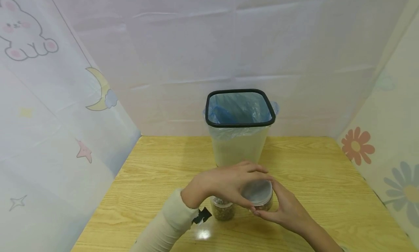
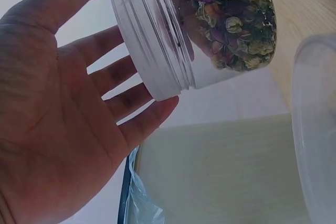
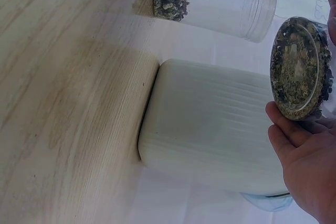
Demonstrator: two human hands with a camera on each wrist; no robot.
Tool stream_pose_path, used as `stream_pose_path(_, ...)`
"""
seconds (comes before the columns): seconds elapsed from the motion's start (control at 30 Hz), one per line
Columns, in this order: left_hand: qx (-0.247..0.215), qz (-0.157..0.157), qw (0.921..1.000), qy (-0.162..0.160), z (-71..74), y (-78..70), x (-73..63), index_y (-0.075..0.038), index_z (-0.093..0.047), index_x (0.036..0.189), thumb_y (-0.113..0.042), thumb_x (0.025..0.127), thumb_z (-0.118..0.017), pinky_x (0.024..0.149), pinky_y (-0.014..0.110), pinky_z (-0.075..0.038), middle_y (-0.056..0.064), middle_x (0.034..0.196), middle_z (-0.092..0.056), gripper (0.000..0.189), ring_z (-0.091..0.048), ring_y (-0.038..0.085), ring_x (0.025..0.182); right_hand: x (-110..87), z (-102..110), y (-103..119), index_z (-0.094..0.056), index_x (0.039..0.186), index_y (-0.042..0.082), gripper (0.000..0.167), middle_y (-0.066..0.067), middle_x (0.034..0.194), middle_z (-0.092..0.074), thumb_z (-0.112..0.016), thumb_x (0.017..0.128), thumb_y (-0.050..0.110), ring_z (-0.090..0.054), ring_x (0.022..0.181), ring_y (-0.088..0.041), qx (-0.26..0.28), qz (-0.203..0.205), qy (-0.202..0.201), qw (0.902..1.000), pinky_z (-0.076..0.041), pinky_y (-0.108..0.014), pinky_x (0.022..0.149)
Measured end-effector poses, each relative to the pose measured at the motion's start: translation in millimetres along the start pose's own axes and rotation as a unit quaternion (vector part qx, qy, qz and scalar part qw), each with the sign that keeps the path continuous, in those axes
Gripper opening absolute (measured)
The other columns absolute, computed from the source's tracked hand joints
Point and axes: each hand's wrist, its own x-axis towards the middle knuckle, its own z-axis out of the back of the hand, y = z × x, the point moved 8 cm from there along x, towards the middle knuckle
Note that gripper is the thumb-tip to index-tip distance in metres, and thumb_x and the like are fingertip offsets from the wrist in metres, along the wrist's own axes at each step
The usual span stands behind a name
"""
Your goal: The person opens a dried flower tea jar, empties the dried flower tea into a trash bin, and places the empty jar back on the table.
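Both hands hold a clear plastic jar [image 1: 266, 204] of dried flowers and rosebuds, raised off the tabletop. My left hand [image 1: 230, 183] reaches over the top, its thumb and fingers spread round the translucent screw lid [image 2: 144, 35]. From the side, my right hand [image 1: 289, 206] grips the jar body; in the right wrist view its fingers lie by the jar's base, which shows the dried contents through it. A second clear jar [image 1: 223, 211], with dried flowers at its bottom, stands upright left of the held one. Its threaded mouth [image 3: 260, 9] has no lid, and my left wrist partly covers it in the head view.
Behind the hands stands a pale bin [image 1: 239, 146] with a black rim [image 1: 240, 125] and a bluish plastic liner [image 1: 252, 104]. The wooden table [image 1: 163, 161] meets printed cloth walls [image 1: 183, 63] at the back and sides.
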Motion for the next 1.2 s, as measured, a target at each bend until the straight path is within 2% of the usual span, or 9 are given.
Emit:
stream_pose_path(0.13, 0.010, 0.013, 0.9999, -0.001, -1.5, 0.5, 0.3, -0.022, -0.040, 0.156, -0.049, 0.086, -0.079, 0.111, 0.019, -0.033, -0.002, 0.152, -0.042, 0.085, -0.038, 0.013, 0.139, 0.2, -0.1, 0.4, -0.028, 0.159, 0.025, 0.103, -0.006, 0.146, -0.054, -0.087, 0.078, 0.045, -0.060, 0.121, -0.024, 0.000, 0.002, 0.000, 1.0000, -0.057, -0.042, 0.087)
stream_pose_path(0.23, 0.018, 0.038, 0.9991, -0.006, -1.7, 0.6, 0.0, -0.025, -0.041, 0.155, -0.053, 0.085, -0.078, 0.108, 0.019, -0.038, -0.003, 0.150, -0.044, 0.084, -0.039, 0.012, 0.138, 0.1, -0.1, 0.3, -0.027, 0.160, 0.027, 0.103, -0.007, 0.147, -0.053, -0.087, 0.078, 0.046, -0.060, 0.121, -0.025, 0.000, -0.002, 0.000, 1.0000, -0.057, -0.041, 0.086)
stream_pose_path(0.43, 0.055, 0.105, 0.9928, -0.018, -0.5, -0.6, -2.0, -0.030, -0.044, 0.152, -0.065, 0.084, -0.072, 0.090, 0.022, -0.051, -0.004, 0.142, -0.049, 0.081, -0.048, 0.013, 0.127, 0.2, -0.3, -0.5, -0.029, 0.159, 0.027, 0.101, -0.007, 0.146, -0.054, -0.087, 0.078, 0.045, -0.061, 0.120, -0.028, 0.005, -0.010, 0.001, 0.9999, -0.057, -0.047, 0.087)
stream_pose_path(0.57, 0.085, 0.123, 0.9882, -0.032, 1.1, -4.1, -2.5, -0.029, -0.046, 0.151, -0.070, 0.084, -0.068, 0.081, 0.022, -0.054, -0.003, 0.138, -0.053, 0.081, -0.053, 0.015, 0.121, 0.2, -0.7, -0.9, -0.032, 0.158, 0.024, 0.100, -0.007, 0.143, -0.056, -0.088, 0.078, 0.044, -0.063, 0.118, -0.029, 0.013, -0.011, 0.003, 0.9999, -0.057, -0.050, 0.086)
stream_pose_path(0.87, 0.125, 0.161, 0.9771, -0.061, 1.5, -7.0, -2.6, -0.025, -0.051, 0.147, -0.080, 0.083, -0.058, 0.081, 0.027, -0.057, -0.001, 0.135, -0.057, 0.084, -0.058, 0.019, 0.118, 0.7, -0.5, 0.3, -0.032, 0.158, 0.026, 0.099, 0.002, 0.140, -0.058, -0.088, 0.078, 0.042, -0.061, 0.118, -0.022, 0.021, -0.011, 0.003, 0.9997, -0.056, -0.048, 0.090)
stream_pose_path(1.03, 0.130, 0.162, 0.9761, -0.065, 0.9, -7.6, -3.2, -0.025, -0.050, 0.147, -0.081, 0.082, -0.057, 0.080, 0.028, -0.057, -0.001, 0.138, -0.056, 0.086, -0.058, 0.019, 0.119, 0.4, -0.1, 0.2, -0.033, 0.157, 0.024, 0.098, -0.001, 0.140, -0.058, -0.088, 0.077, 0.042, -0.061, 0.119, -0.025, 0.022, -0.011, 0.001, 0.9997, -0.055, -0.052, 0.089)
stream_pose_path(1.1, 0.125, 0.147, 0.9794, -0.059, 0.4, -7.9, -2.5, -0.025, -0.047, 0.149, -0.079, 0.083, -0.058, 0.083, 0.028, -0.057, -0.001, 0.143, -0.053, 0.086, -0.056, 0.019, 0.122, 0.3, 0.5, 0.3, -0.034, 0.157, 0.022, 0.098, -0.002, 0.139, -0.058, -0.089, 0.077, 0.042, -0.062, 0.117, -0.026, 0.020, -0.008, -0.003, 0.9998, -0.056, -0.052, 0.088)
stream_pose_path(1.2, 0.109, 0.110, 0.9868, -0.046, -1.1, -8.4, -0.2, -0.026, -0.040, 0.155, -0.074, 0.086, -0.061, 0.095, 0.026, -0.053, 0.000, 0.153, -0.044, 0.086, -0.049, 0.018, 0.132, 0.0, 1.0, 1.6, -0.039, 0.153, 0.016, 0.096, -0.001, 0.134, -0.061, -0.090, 0.076, 0.041, -0.064, 0.113, -0.023, 0.010, 0.004, -0.011, 0.9999, -0.057, -0.050, 0.086)
